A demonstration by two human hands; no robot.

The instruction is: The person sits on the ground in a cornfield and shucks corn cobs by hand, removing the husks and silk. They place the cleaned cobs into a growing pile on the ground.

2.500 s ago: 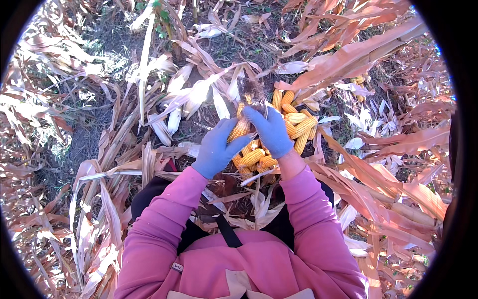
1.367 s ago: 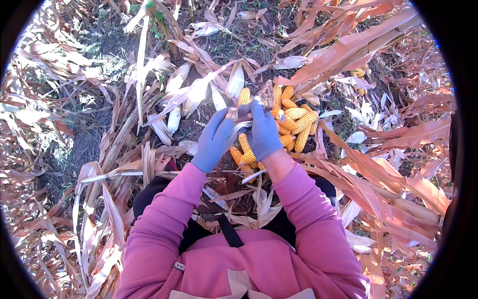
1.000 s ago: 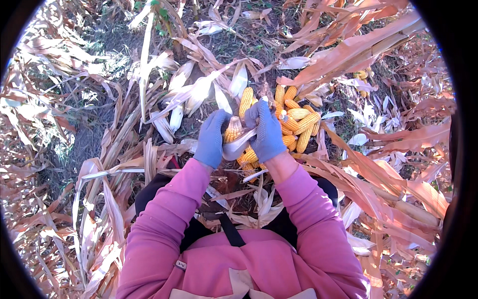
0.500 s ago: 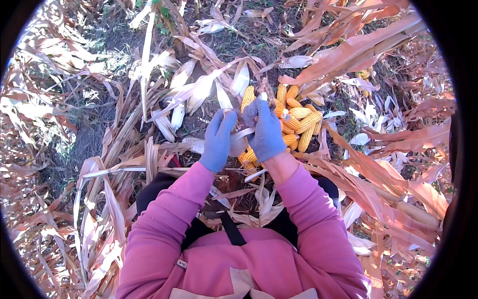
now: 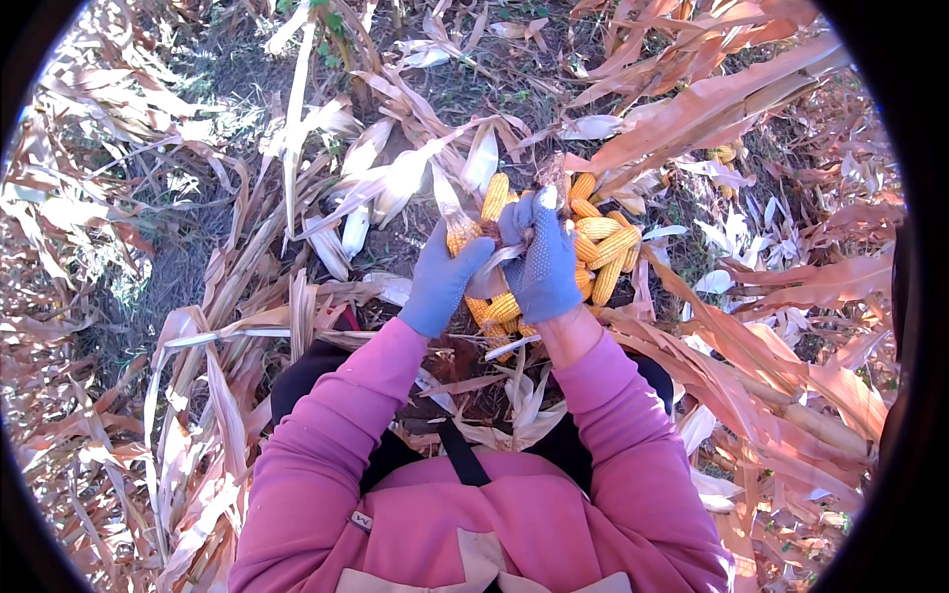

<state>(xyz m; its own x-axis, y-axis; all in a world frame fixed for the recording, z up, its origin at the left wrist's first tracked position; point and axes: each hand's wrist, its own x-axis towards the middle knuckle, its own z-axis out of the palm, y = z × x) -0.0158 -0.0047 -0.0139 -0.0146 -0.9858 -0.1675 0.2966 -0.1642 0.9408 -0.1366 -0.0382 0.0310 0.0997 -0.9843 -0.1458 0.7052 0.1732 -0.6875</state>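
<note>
A gloved left hand [image 5: 442, 287] closes around a yellow ear of corn [image 5: 462, 233], one end angled away from the person, while the gloved right hand [image 5: 546, 265], curled tight, pinches a pale strip of husk [image 5: 505, 255] beside it. A white tip [image 5: 549, 197] at the top of the right hand is too small to identify. A firm left grip on the ear and a steady outward pull on the strip look like the surest way to work, with the hands kept near each other to stop the ear twisting. Beneath and to the right, bare ears [image 5: 615, 247] lie heaped on rough, grassy soil [image 5: 193, 242], so the left appears the roomier side for loose husk. Dry leaves [image 5: 712, 114] cross the sunlit ground; farther off, at upper right, lies a smaller cluster of ears [image 5: 723, 153].
</note>
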